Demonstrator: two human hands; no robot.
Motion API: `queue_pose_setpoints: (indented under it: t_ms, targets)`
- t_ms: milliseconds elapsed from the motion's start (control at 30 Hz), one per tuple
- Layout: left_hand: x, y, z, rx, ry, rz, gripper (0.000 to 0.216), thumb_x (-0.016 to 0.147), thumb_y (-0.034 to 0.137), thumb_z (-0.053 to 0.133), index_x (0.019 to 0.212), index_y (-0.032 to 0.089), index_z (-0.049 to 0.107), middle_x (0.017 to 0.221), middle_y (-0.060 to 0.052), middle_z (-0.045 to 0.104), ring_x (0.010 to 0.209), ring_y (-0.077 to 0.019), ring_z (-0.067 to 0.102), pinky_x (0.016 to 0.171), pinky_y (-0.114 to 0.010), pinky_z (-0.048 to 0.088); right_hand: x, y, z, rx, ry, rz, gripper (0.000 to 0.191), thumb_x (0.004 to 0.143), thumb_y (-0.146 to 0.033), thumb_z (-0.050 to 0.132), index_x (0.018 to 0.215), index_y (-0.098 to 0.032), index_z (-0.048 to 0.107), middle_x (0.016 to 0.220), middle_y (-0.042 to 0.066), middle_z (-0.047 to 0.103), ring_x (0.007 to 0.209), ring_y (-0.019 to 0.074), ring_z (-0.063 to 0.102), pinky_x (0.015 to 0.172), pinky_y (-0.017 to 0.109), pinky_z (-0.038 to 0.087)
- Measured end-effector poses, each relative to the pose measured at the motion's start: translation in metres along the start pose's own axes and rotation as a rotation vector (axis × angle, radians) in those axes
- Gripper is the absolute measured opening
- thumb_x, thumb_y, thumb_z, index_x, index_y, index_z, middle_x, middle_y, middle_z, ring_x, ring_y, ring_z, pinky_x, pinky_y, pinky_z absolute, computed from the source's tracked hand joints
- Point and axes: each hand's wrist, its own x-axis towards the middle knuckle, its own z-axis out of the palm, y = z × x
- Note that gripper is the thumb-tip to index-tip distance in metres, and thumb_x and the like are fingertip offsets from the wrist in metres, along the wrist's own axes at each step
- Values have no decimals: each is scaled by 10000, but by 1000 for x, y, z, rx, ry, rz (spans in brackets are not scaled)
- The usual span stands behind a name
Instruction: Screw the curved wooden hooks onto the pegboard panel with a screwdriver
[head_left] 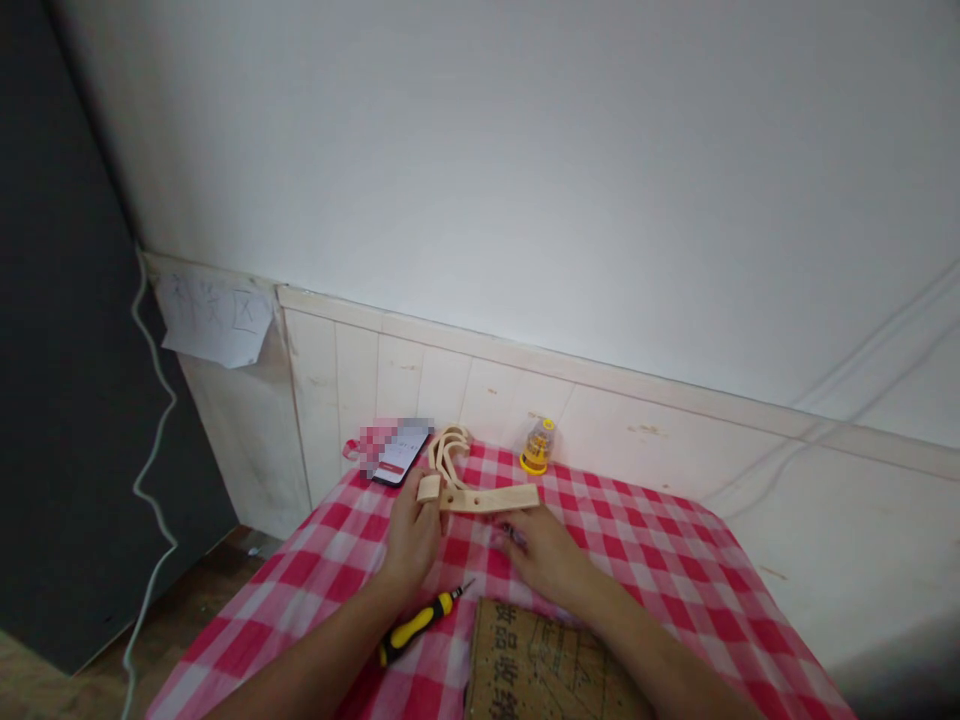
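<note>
Closest to the person, at the bottom edge, a brown cardboard box lies on the red and white checked cloth. Just left of it, a yellow and black screwdriver lies on the cloth between the two arms. No hand touches it.

A bit farther up, the right hand rests palm down on the cloth. Its fingertips are bent just below the wooden strip. I cannot tell if they pinch something small or nothing at all. The left hand is closed on the left end of the strip, with thumb and fingers around it. The strip lies sideways in the middle of the cloth. A small hole shows in it, with nothing in the hole. Curved wooden hooks sit at its left end, on the far side. I cannot tell if they are joined to it.

The work looks early to me. The wood is held in place, but the screwdriver lies unused and the hole is open.

Farther back, near the wall, lie a phone and a little yellow case.
</note>
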Motion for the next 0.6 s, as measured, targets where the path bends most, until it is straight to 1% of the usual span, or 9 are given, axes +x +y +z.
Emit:
queue_pose_setpoints:
  t_ms: [67,133,200,300,400,467,533,600]
  targets:
    - [1,-3,0,15,9,11,274,911,473,537,824,214,513,553,83,454,449,-92,392,427,-193,296,-3,-2,0,-40,-58,-2,133,882,-134,635,943,-192,738,1107,111,708,1101,263,638,952,386,523]
    - [2,-7,-1,45,13,41,231,912,428,533,833,211,526,594,69,475,478,-99,407,451,-202,319,-4,-3,1,-101,-96,18,125,912,-154,609,905,-180,731,1051,116,705,1036,259,650,913,379,535]
    - [3,-10,-1,74,1,66,198,913,388,521,827,210,532,611,58,489,498,-108,415,464,-210,321,-2,-3,3,-149,-111,24,161,933,-141,562,936,-162,722,1051,134,705,1015,265,653,907,394,536]
    - [3,-14,0,54,-25,50,184,919,369,492,822,216,525,592,57,480,490,-118,413,454,-218,294,6,0,3,-122,-64,23,220,936,-105,515,1034,-151,706,1123,153,705,1075,279,644,950,420,523]
    - [3,-14,2,17,-31,30,186,926,369,475,828,217,518,587,58,482,475,-118,407,455,-221,291,12,5,-3,-10,-7,37,223,932,-116,518,1031,-180,707,1132,127,717,1102,272,639,974,424,513]
    - [2,-11,3,21,-25,35,174,929,360,472,848,215,524,590,56,492,480,-122,420,462,-223,308,9,7,-8,63,55,93,188,918,-146,538,982,-186,710,1099,121,720,1071,273,645,959,435,515]
    - [1,-5,2,33,-12,51,164,932,352,470,869,214,532,591,54,503,494,-130,445,470,-225,326,1,4,-13,206,127,213,144,880,-199,594,983,-183,694,1027,112,719,951,259,665,864,417,546]
    - [-2,2,3,37,-2,73,156,934,344,471,875,215,533,591,52,511,505,-134,461,479,-226,337,-10,-5,-17,469,164,348,217,830,-269,671,1032,-190,662,921,75,706,769,214,656,698,349,551]
